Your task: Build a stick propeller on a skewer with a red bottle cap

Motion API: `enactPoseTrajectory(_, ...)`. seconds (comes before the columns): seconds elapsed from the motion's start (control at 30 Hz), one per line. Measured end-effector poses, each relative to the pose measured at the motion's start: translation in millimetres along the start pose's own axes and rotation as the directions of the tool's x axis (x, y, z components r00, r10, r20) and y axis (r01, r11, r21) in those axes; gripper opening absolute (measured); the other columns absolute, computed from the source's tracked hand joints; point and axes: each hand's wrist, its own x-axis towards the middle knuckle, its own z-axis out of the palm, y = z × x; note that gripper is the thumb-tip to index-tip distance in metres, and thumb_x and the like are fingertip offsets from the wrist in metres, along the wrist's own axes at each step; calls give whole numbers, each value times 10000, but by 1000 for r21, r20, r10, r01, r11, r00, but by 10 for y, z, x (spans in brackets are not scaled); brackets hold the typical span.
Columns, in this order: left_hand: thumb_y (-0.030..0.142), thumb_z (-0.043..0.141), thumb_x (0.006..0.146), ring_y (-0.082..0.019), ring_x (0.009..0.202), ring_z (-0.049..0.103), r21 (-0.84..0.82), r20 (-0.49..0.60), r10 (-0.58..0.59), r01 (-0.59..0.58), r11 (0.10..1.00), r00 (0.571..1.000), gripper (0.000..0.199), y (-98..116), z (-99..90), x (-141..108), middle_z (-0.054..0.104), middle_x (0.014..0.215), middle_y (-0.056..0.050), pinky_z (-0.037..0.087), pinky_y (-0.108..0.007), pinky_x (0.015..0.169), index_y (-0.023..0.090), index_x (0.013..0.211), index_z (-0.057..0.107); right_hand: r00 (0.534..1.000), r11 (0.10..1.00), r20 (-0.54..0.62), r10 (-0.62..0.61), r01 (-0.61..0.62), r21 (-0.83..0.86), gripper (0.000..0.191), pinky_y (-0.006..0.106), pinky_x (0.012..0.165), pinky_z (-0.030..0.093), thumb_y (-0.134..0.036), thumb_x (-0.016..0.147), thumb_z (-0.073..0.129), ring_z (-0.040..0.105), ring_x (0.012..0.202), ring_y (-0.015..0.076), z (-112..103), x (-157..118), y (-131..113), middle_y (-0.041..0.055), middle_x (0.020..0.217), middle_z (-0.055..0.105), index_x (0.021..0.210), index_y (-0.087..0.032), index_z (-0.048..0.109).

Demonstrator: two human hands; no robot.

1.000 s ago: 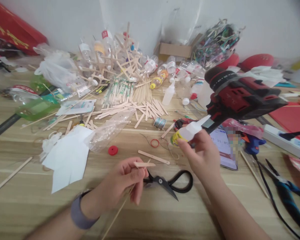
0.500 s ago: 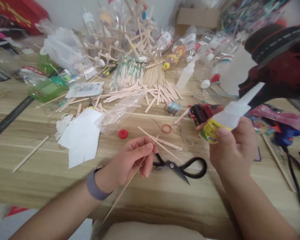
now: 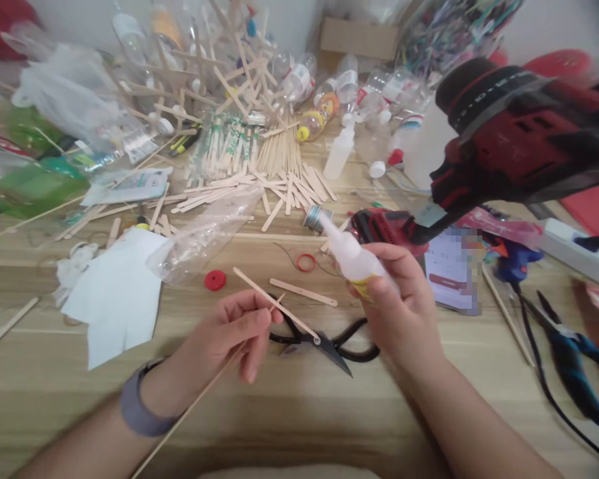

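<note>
My left hand (image 3: 242, 332) pinches a long thin wooden skewer (image 3: 194, 402) whose tip meets a flat craft stick (image 3: 274, 303) crossing it at an angle. In my right hand (image 3: 399, 306) is a clear glue bottle (image 3: 357, 263) with a yellow label, its white nozzle tilted up and to the left. Black-handled scissors (image 3: 337, 352) lie on the table beneath and between the hands. Another craft stick (image 3: 303, 293) with small holes rests just behind them. A red disc (image 3: 215, 280) and a red ring (image 3: 306, 263) lie farther back.
A red and black drill (image 3: 524, 133) stands at the right, beside a phone (image 3: 452, 273) and pliers (image 3: 569, 366). White paper (image 3: 120, 293) lies left. Loose craft sticks (image 3: 219, 193), plastic bottles (image 3: 347, 80) and a cardboard box (image 3: 359, 38) are at the back.
My right hand has brought the glue bottle leftward, closer to my left hand, and its nozzle now points up-left instead of up-right. The view has shifted right, showing the phone and more of the pliers.
</note>
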Motion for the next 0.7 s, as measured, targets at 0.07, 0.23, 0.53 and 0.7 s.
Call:
enactPoseTrajectory(0.07,453,690,801,-53,296,352,-12,-17,4,-4,1000,1000,310,-14,-6,6,527,377,63,214,-171,377,164,805,579,998,997,-18,55,-54,55,440,401,680,562,-632,737,661,688,802,254,-27,32,-9,57,916,700,965,-266,572)
enactPoseTrajectory(0.23,497,703,767,-48,286,325,-14,-53,-35,34,999,998,364,-61,1,8,503,368,69,204,-176,371,158,786,570,974,953,35,223,-226,202,485,456,757,586,-651,607,759,705,795,270,-69,88,-44,47,888,713,896,-284,628)
enactPoseTrajectory(0.53,503,688,779,-44,279,326,-37,0,-119,119,992,993,361,-77,22,20,498,385,71,181,-176,336,159,794,579,963,930,58,262,-268,251,551,382,536,587,-725,507,770,682,613,236,-87,83,-115,40,833,728,857,-321,636)
enactPoseTrajectory(0.7,515,672,793,-44,289,357,-37,24,-139,140,989,990,369,-102,22,20,524,420,67,222,-162,332,157,817,583,961,878,176,212,-266,398,548,256,278,389,-707,579,744,485,285,111,-104,20,-140,-12,893,755,944,-369,513)
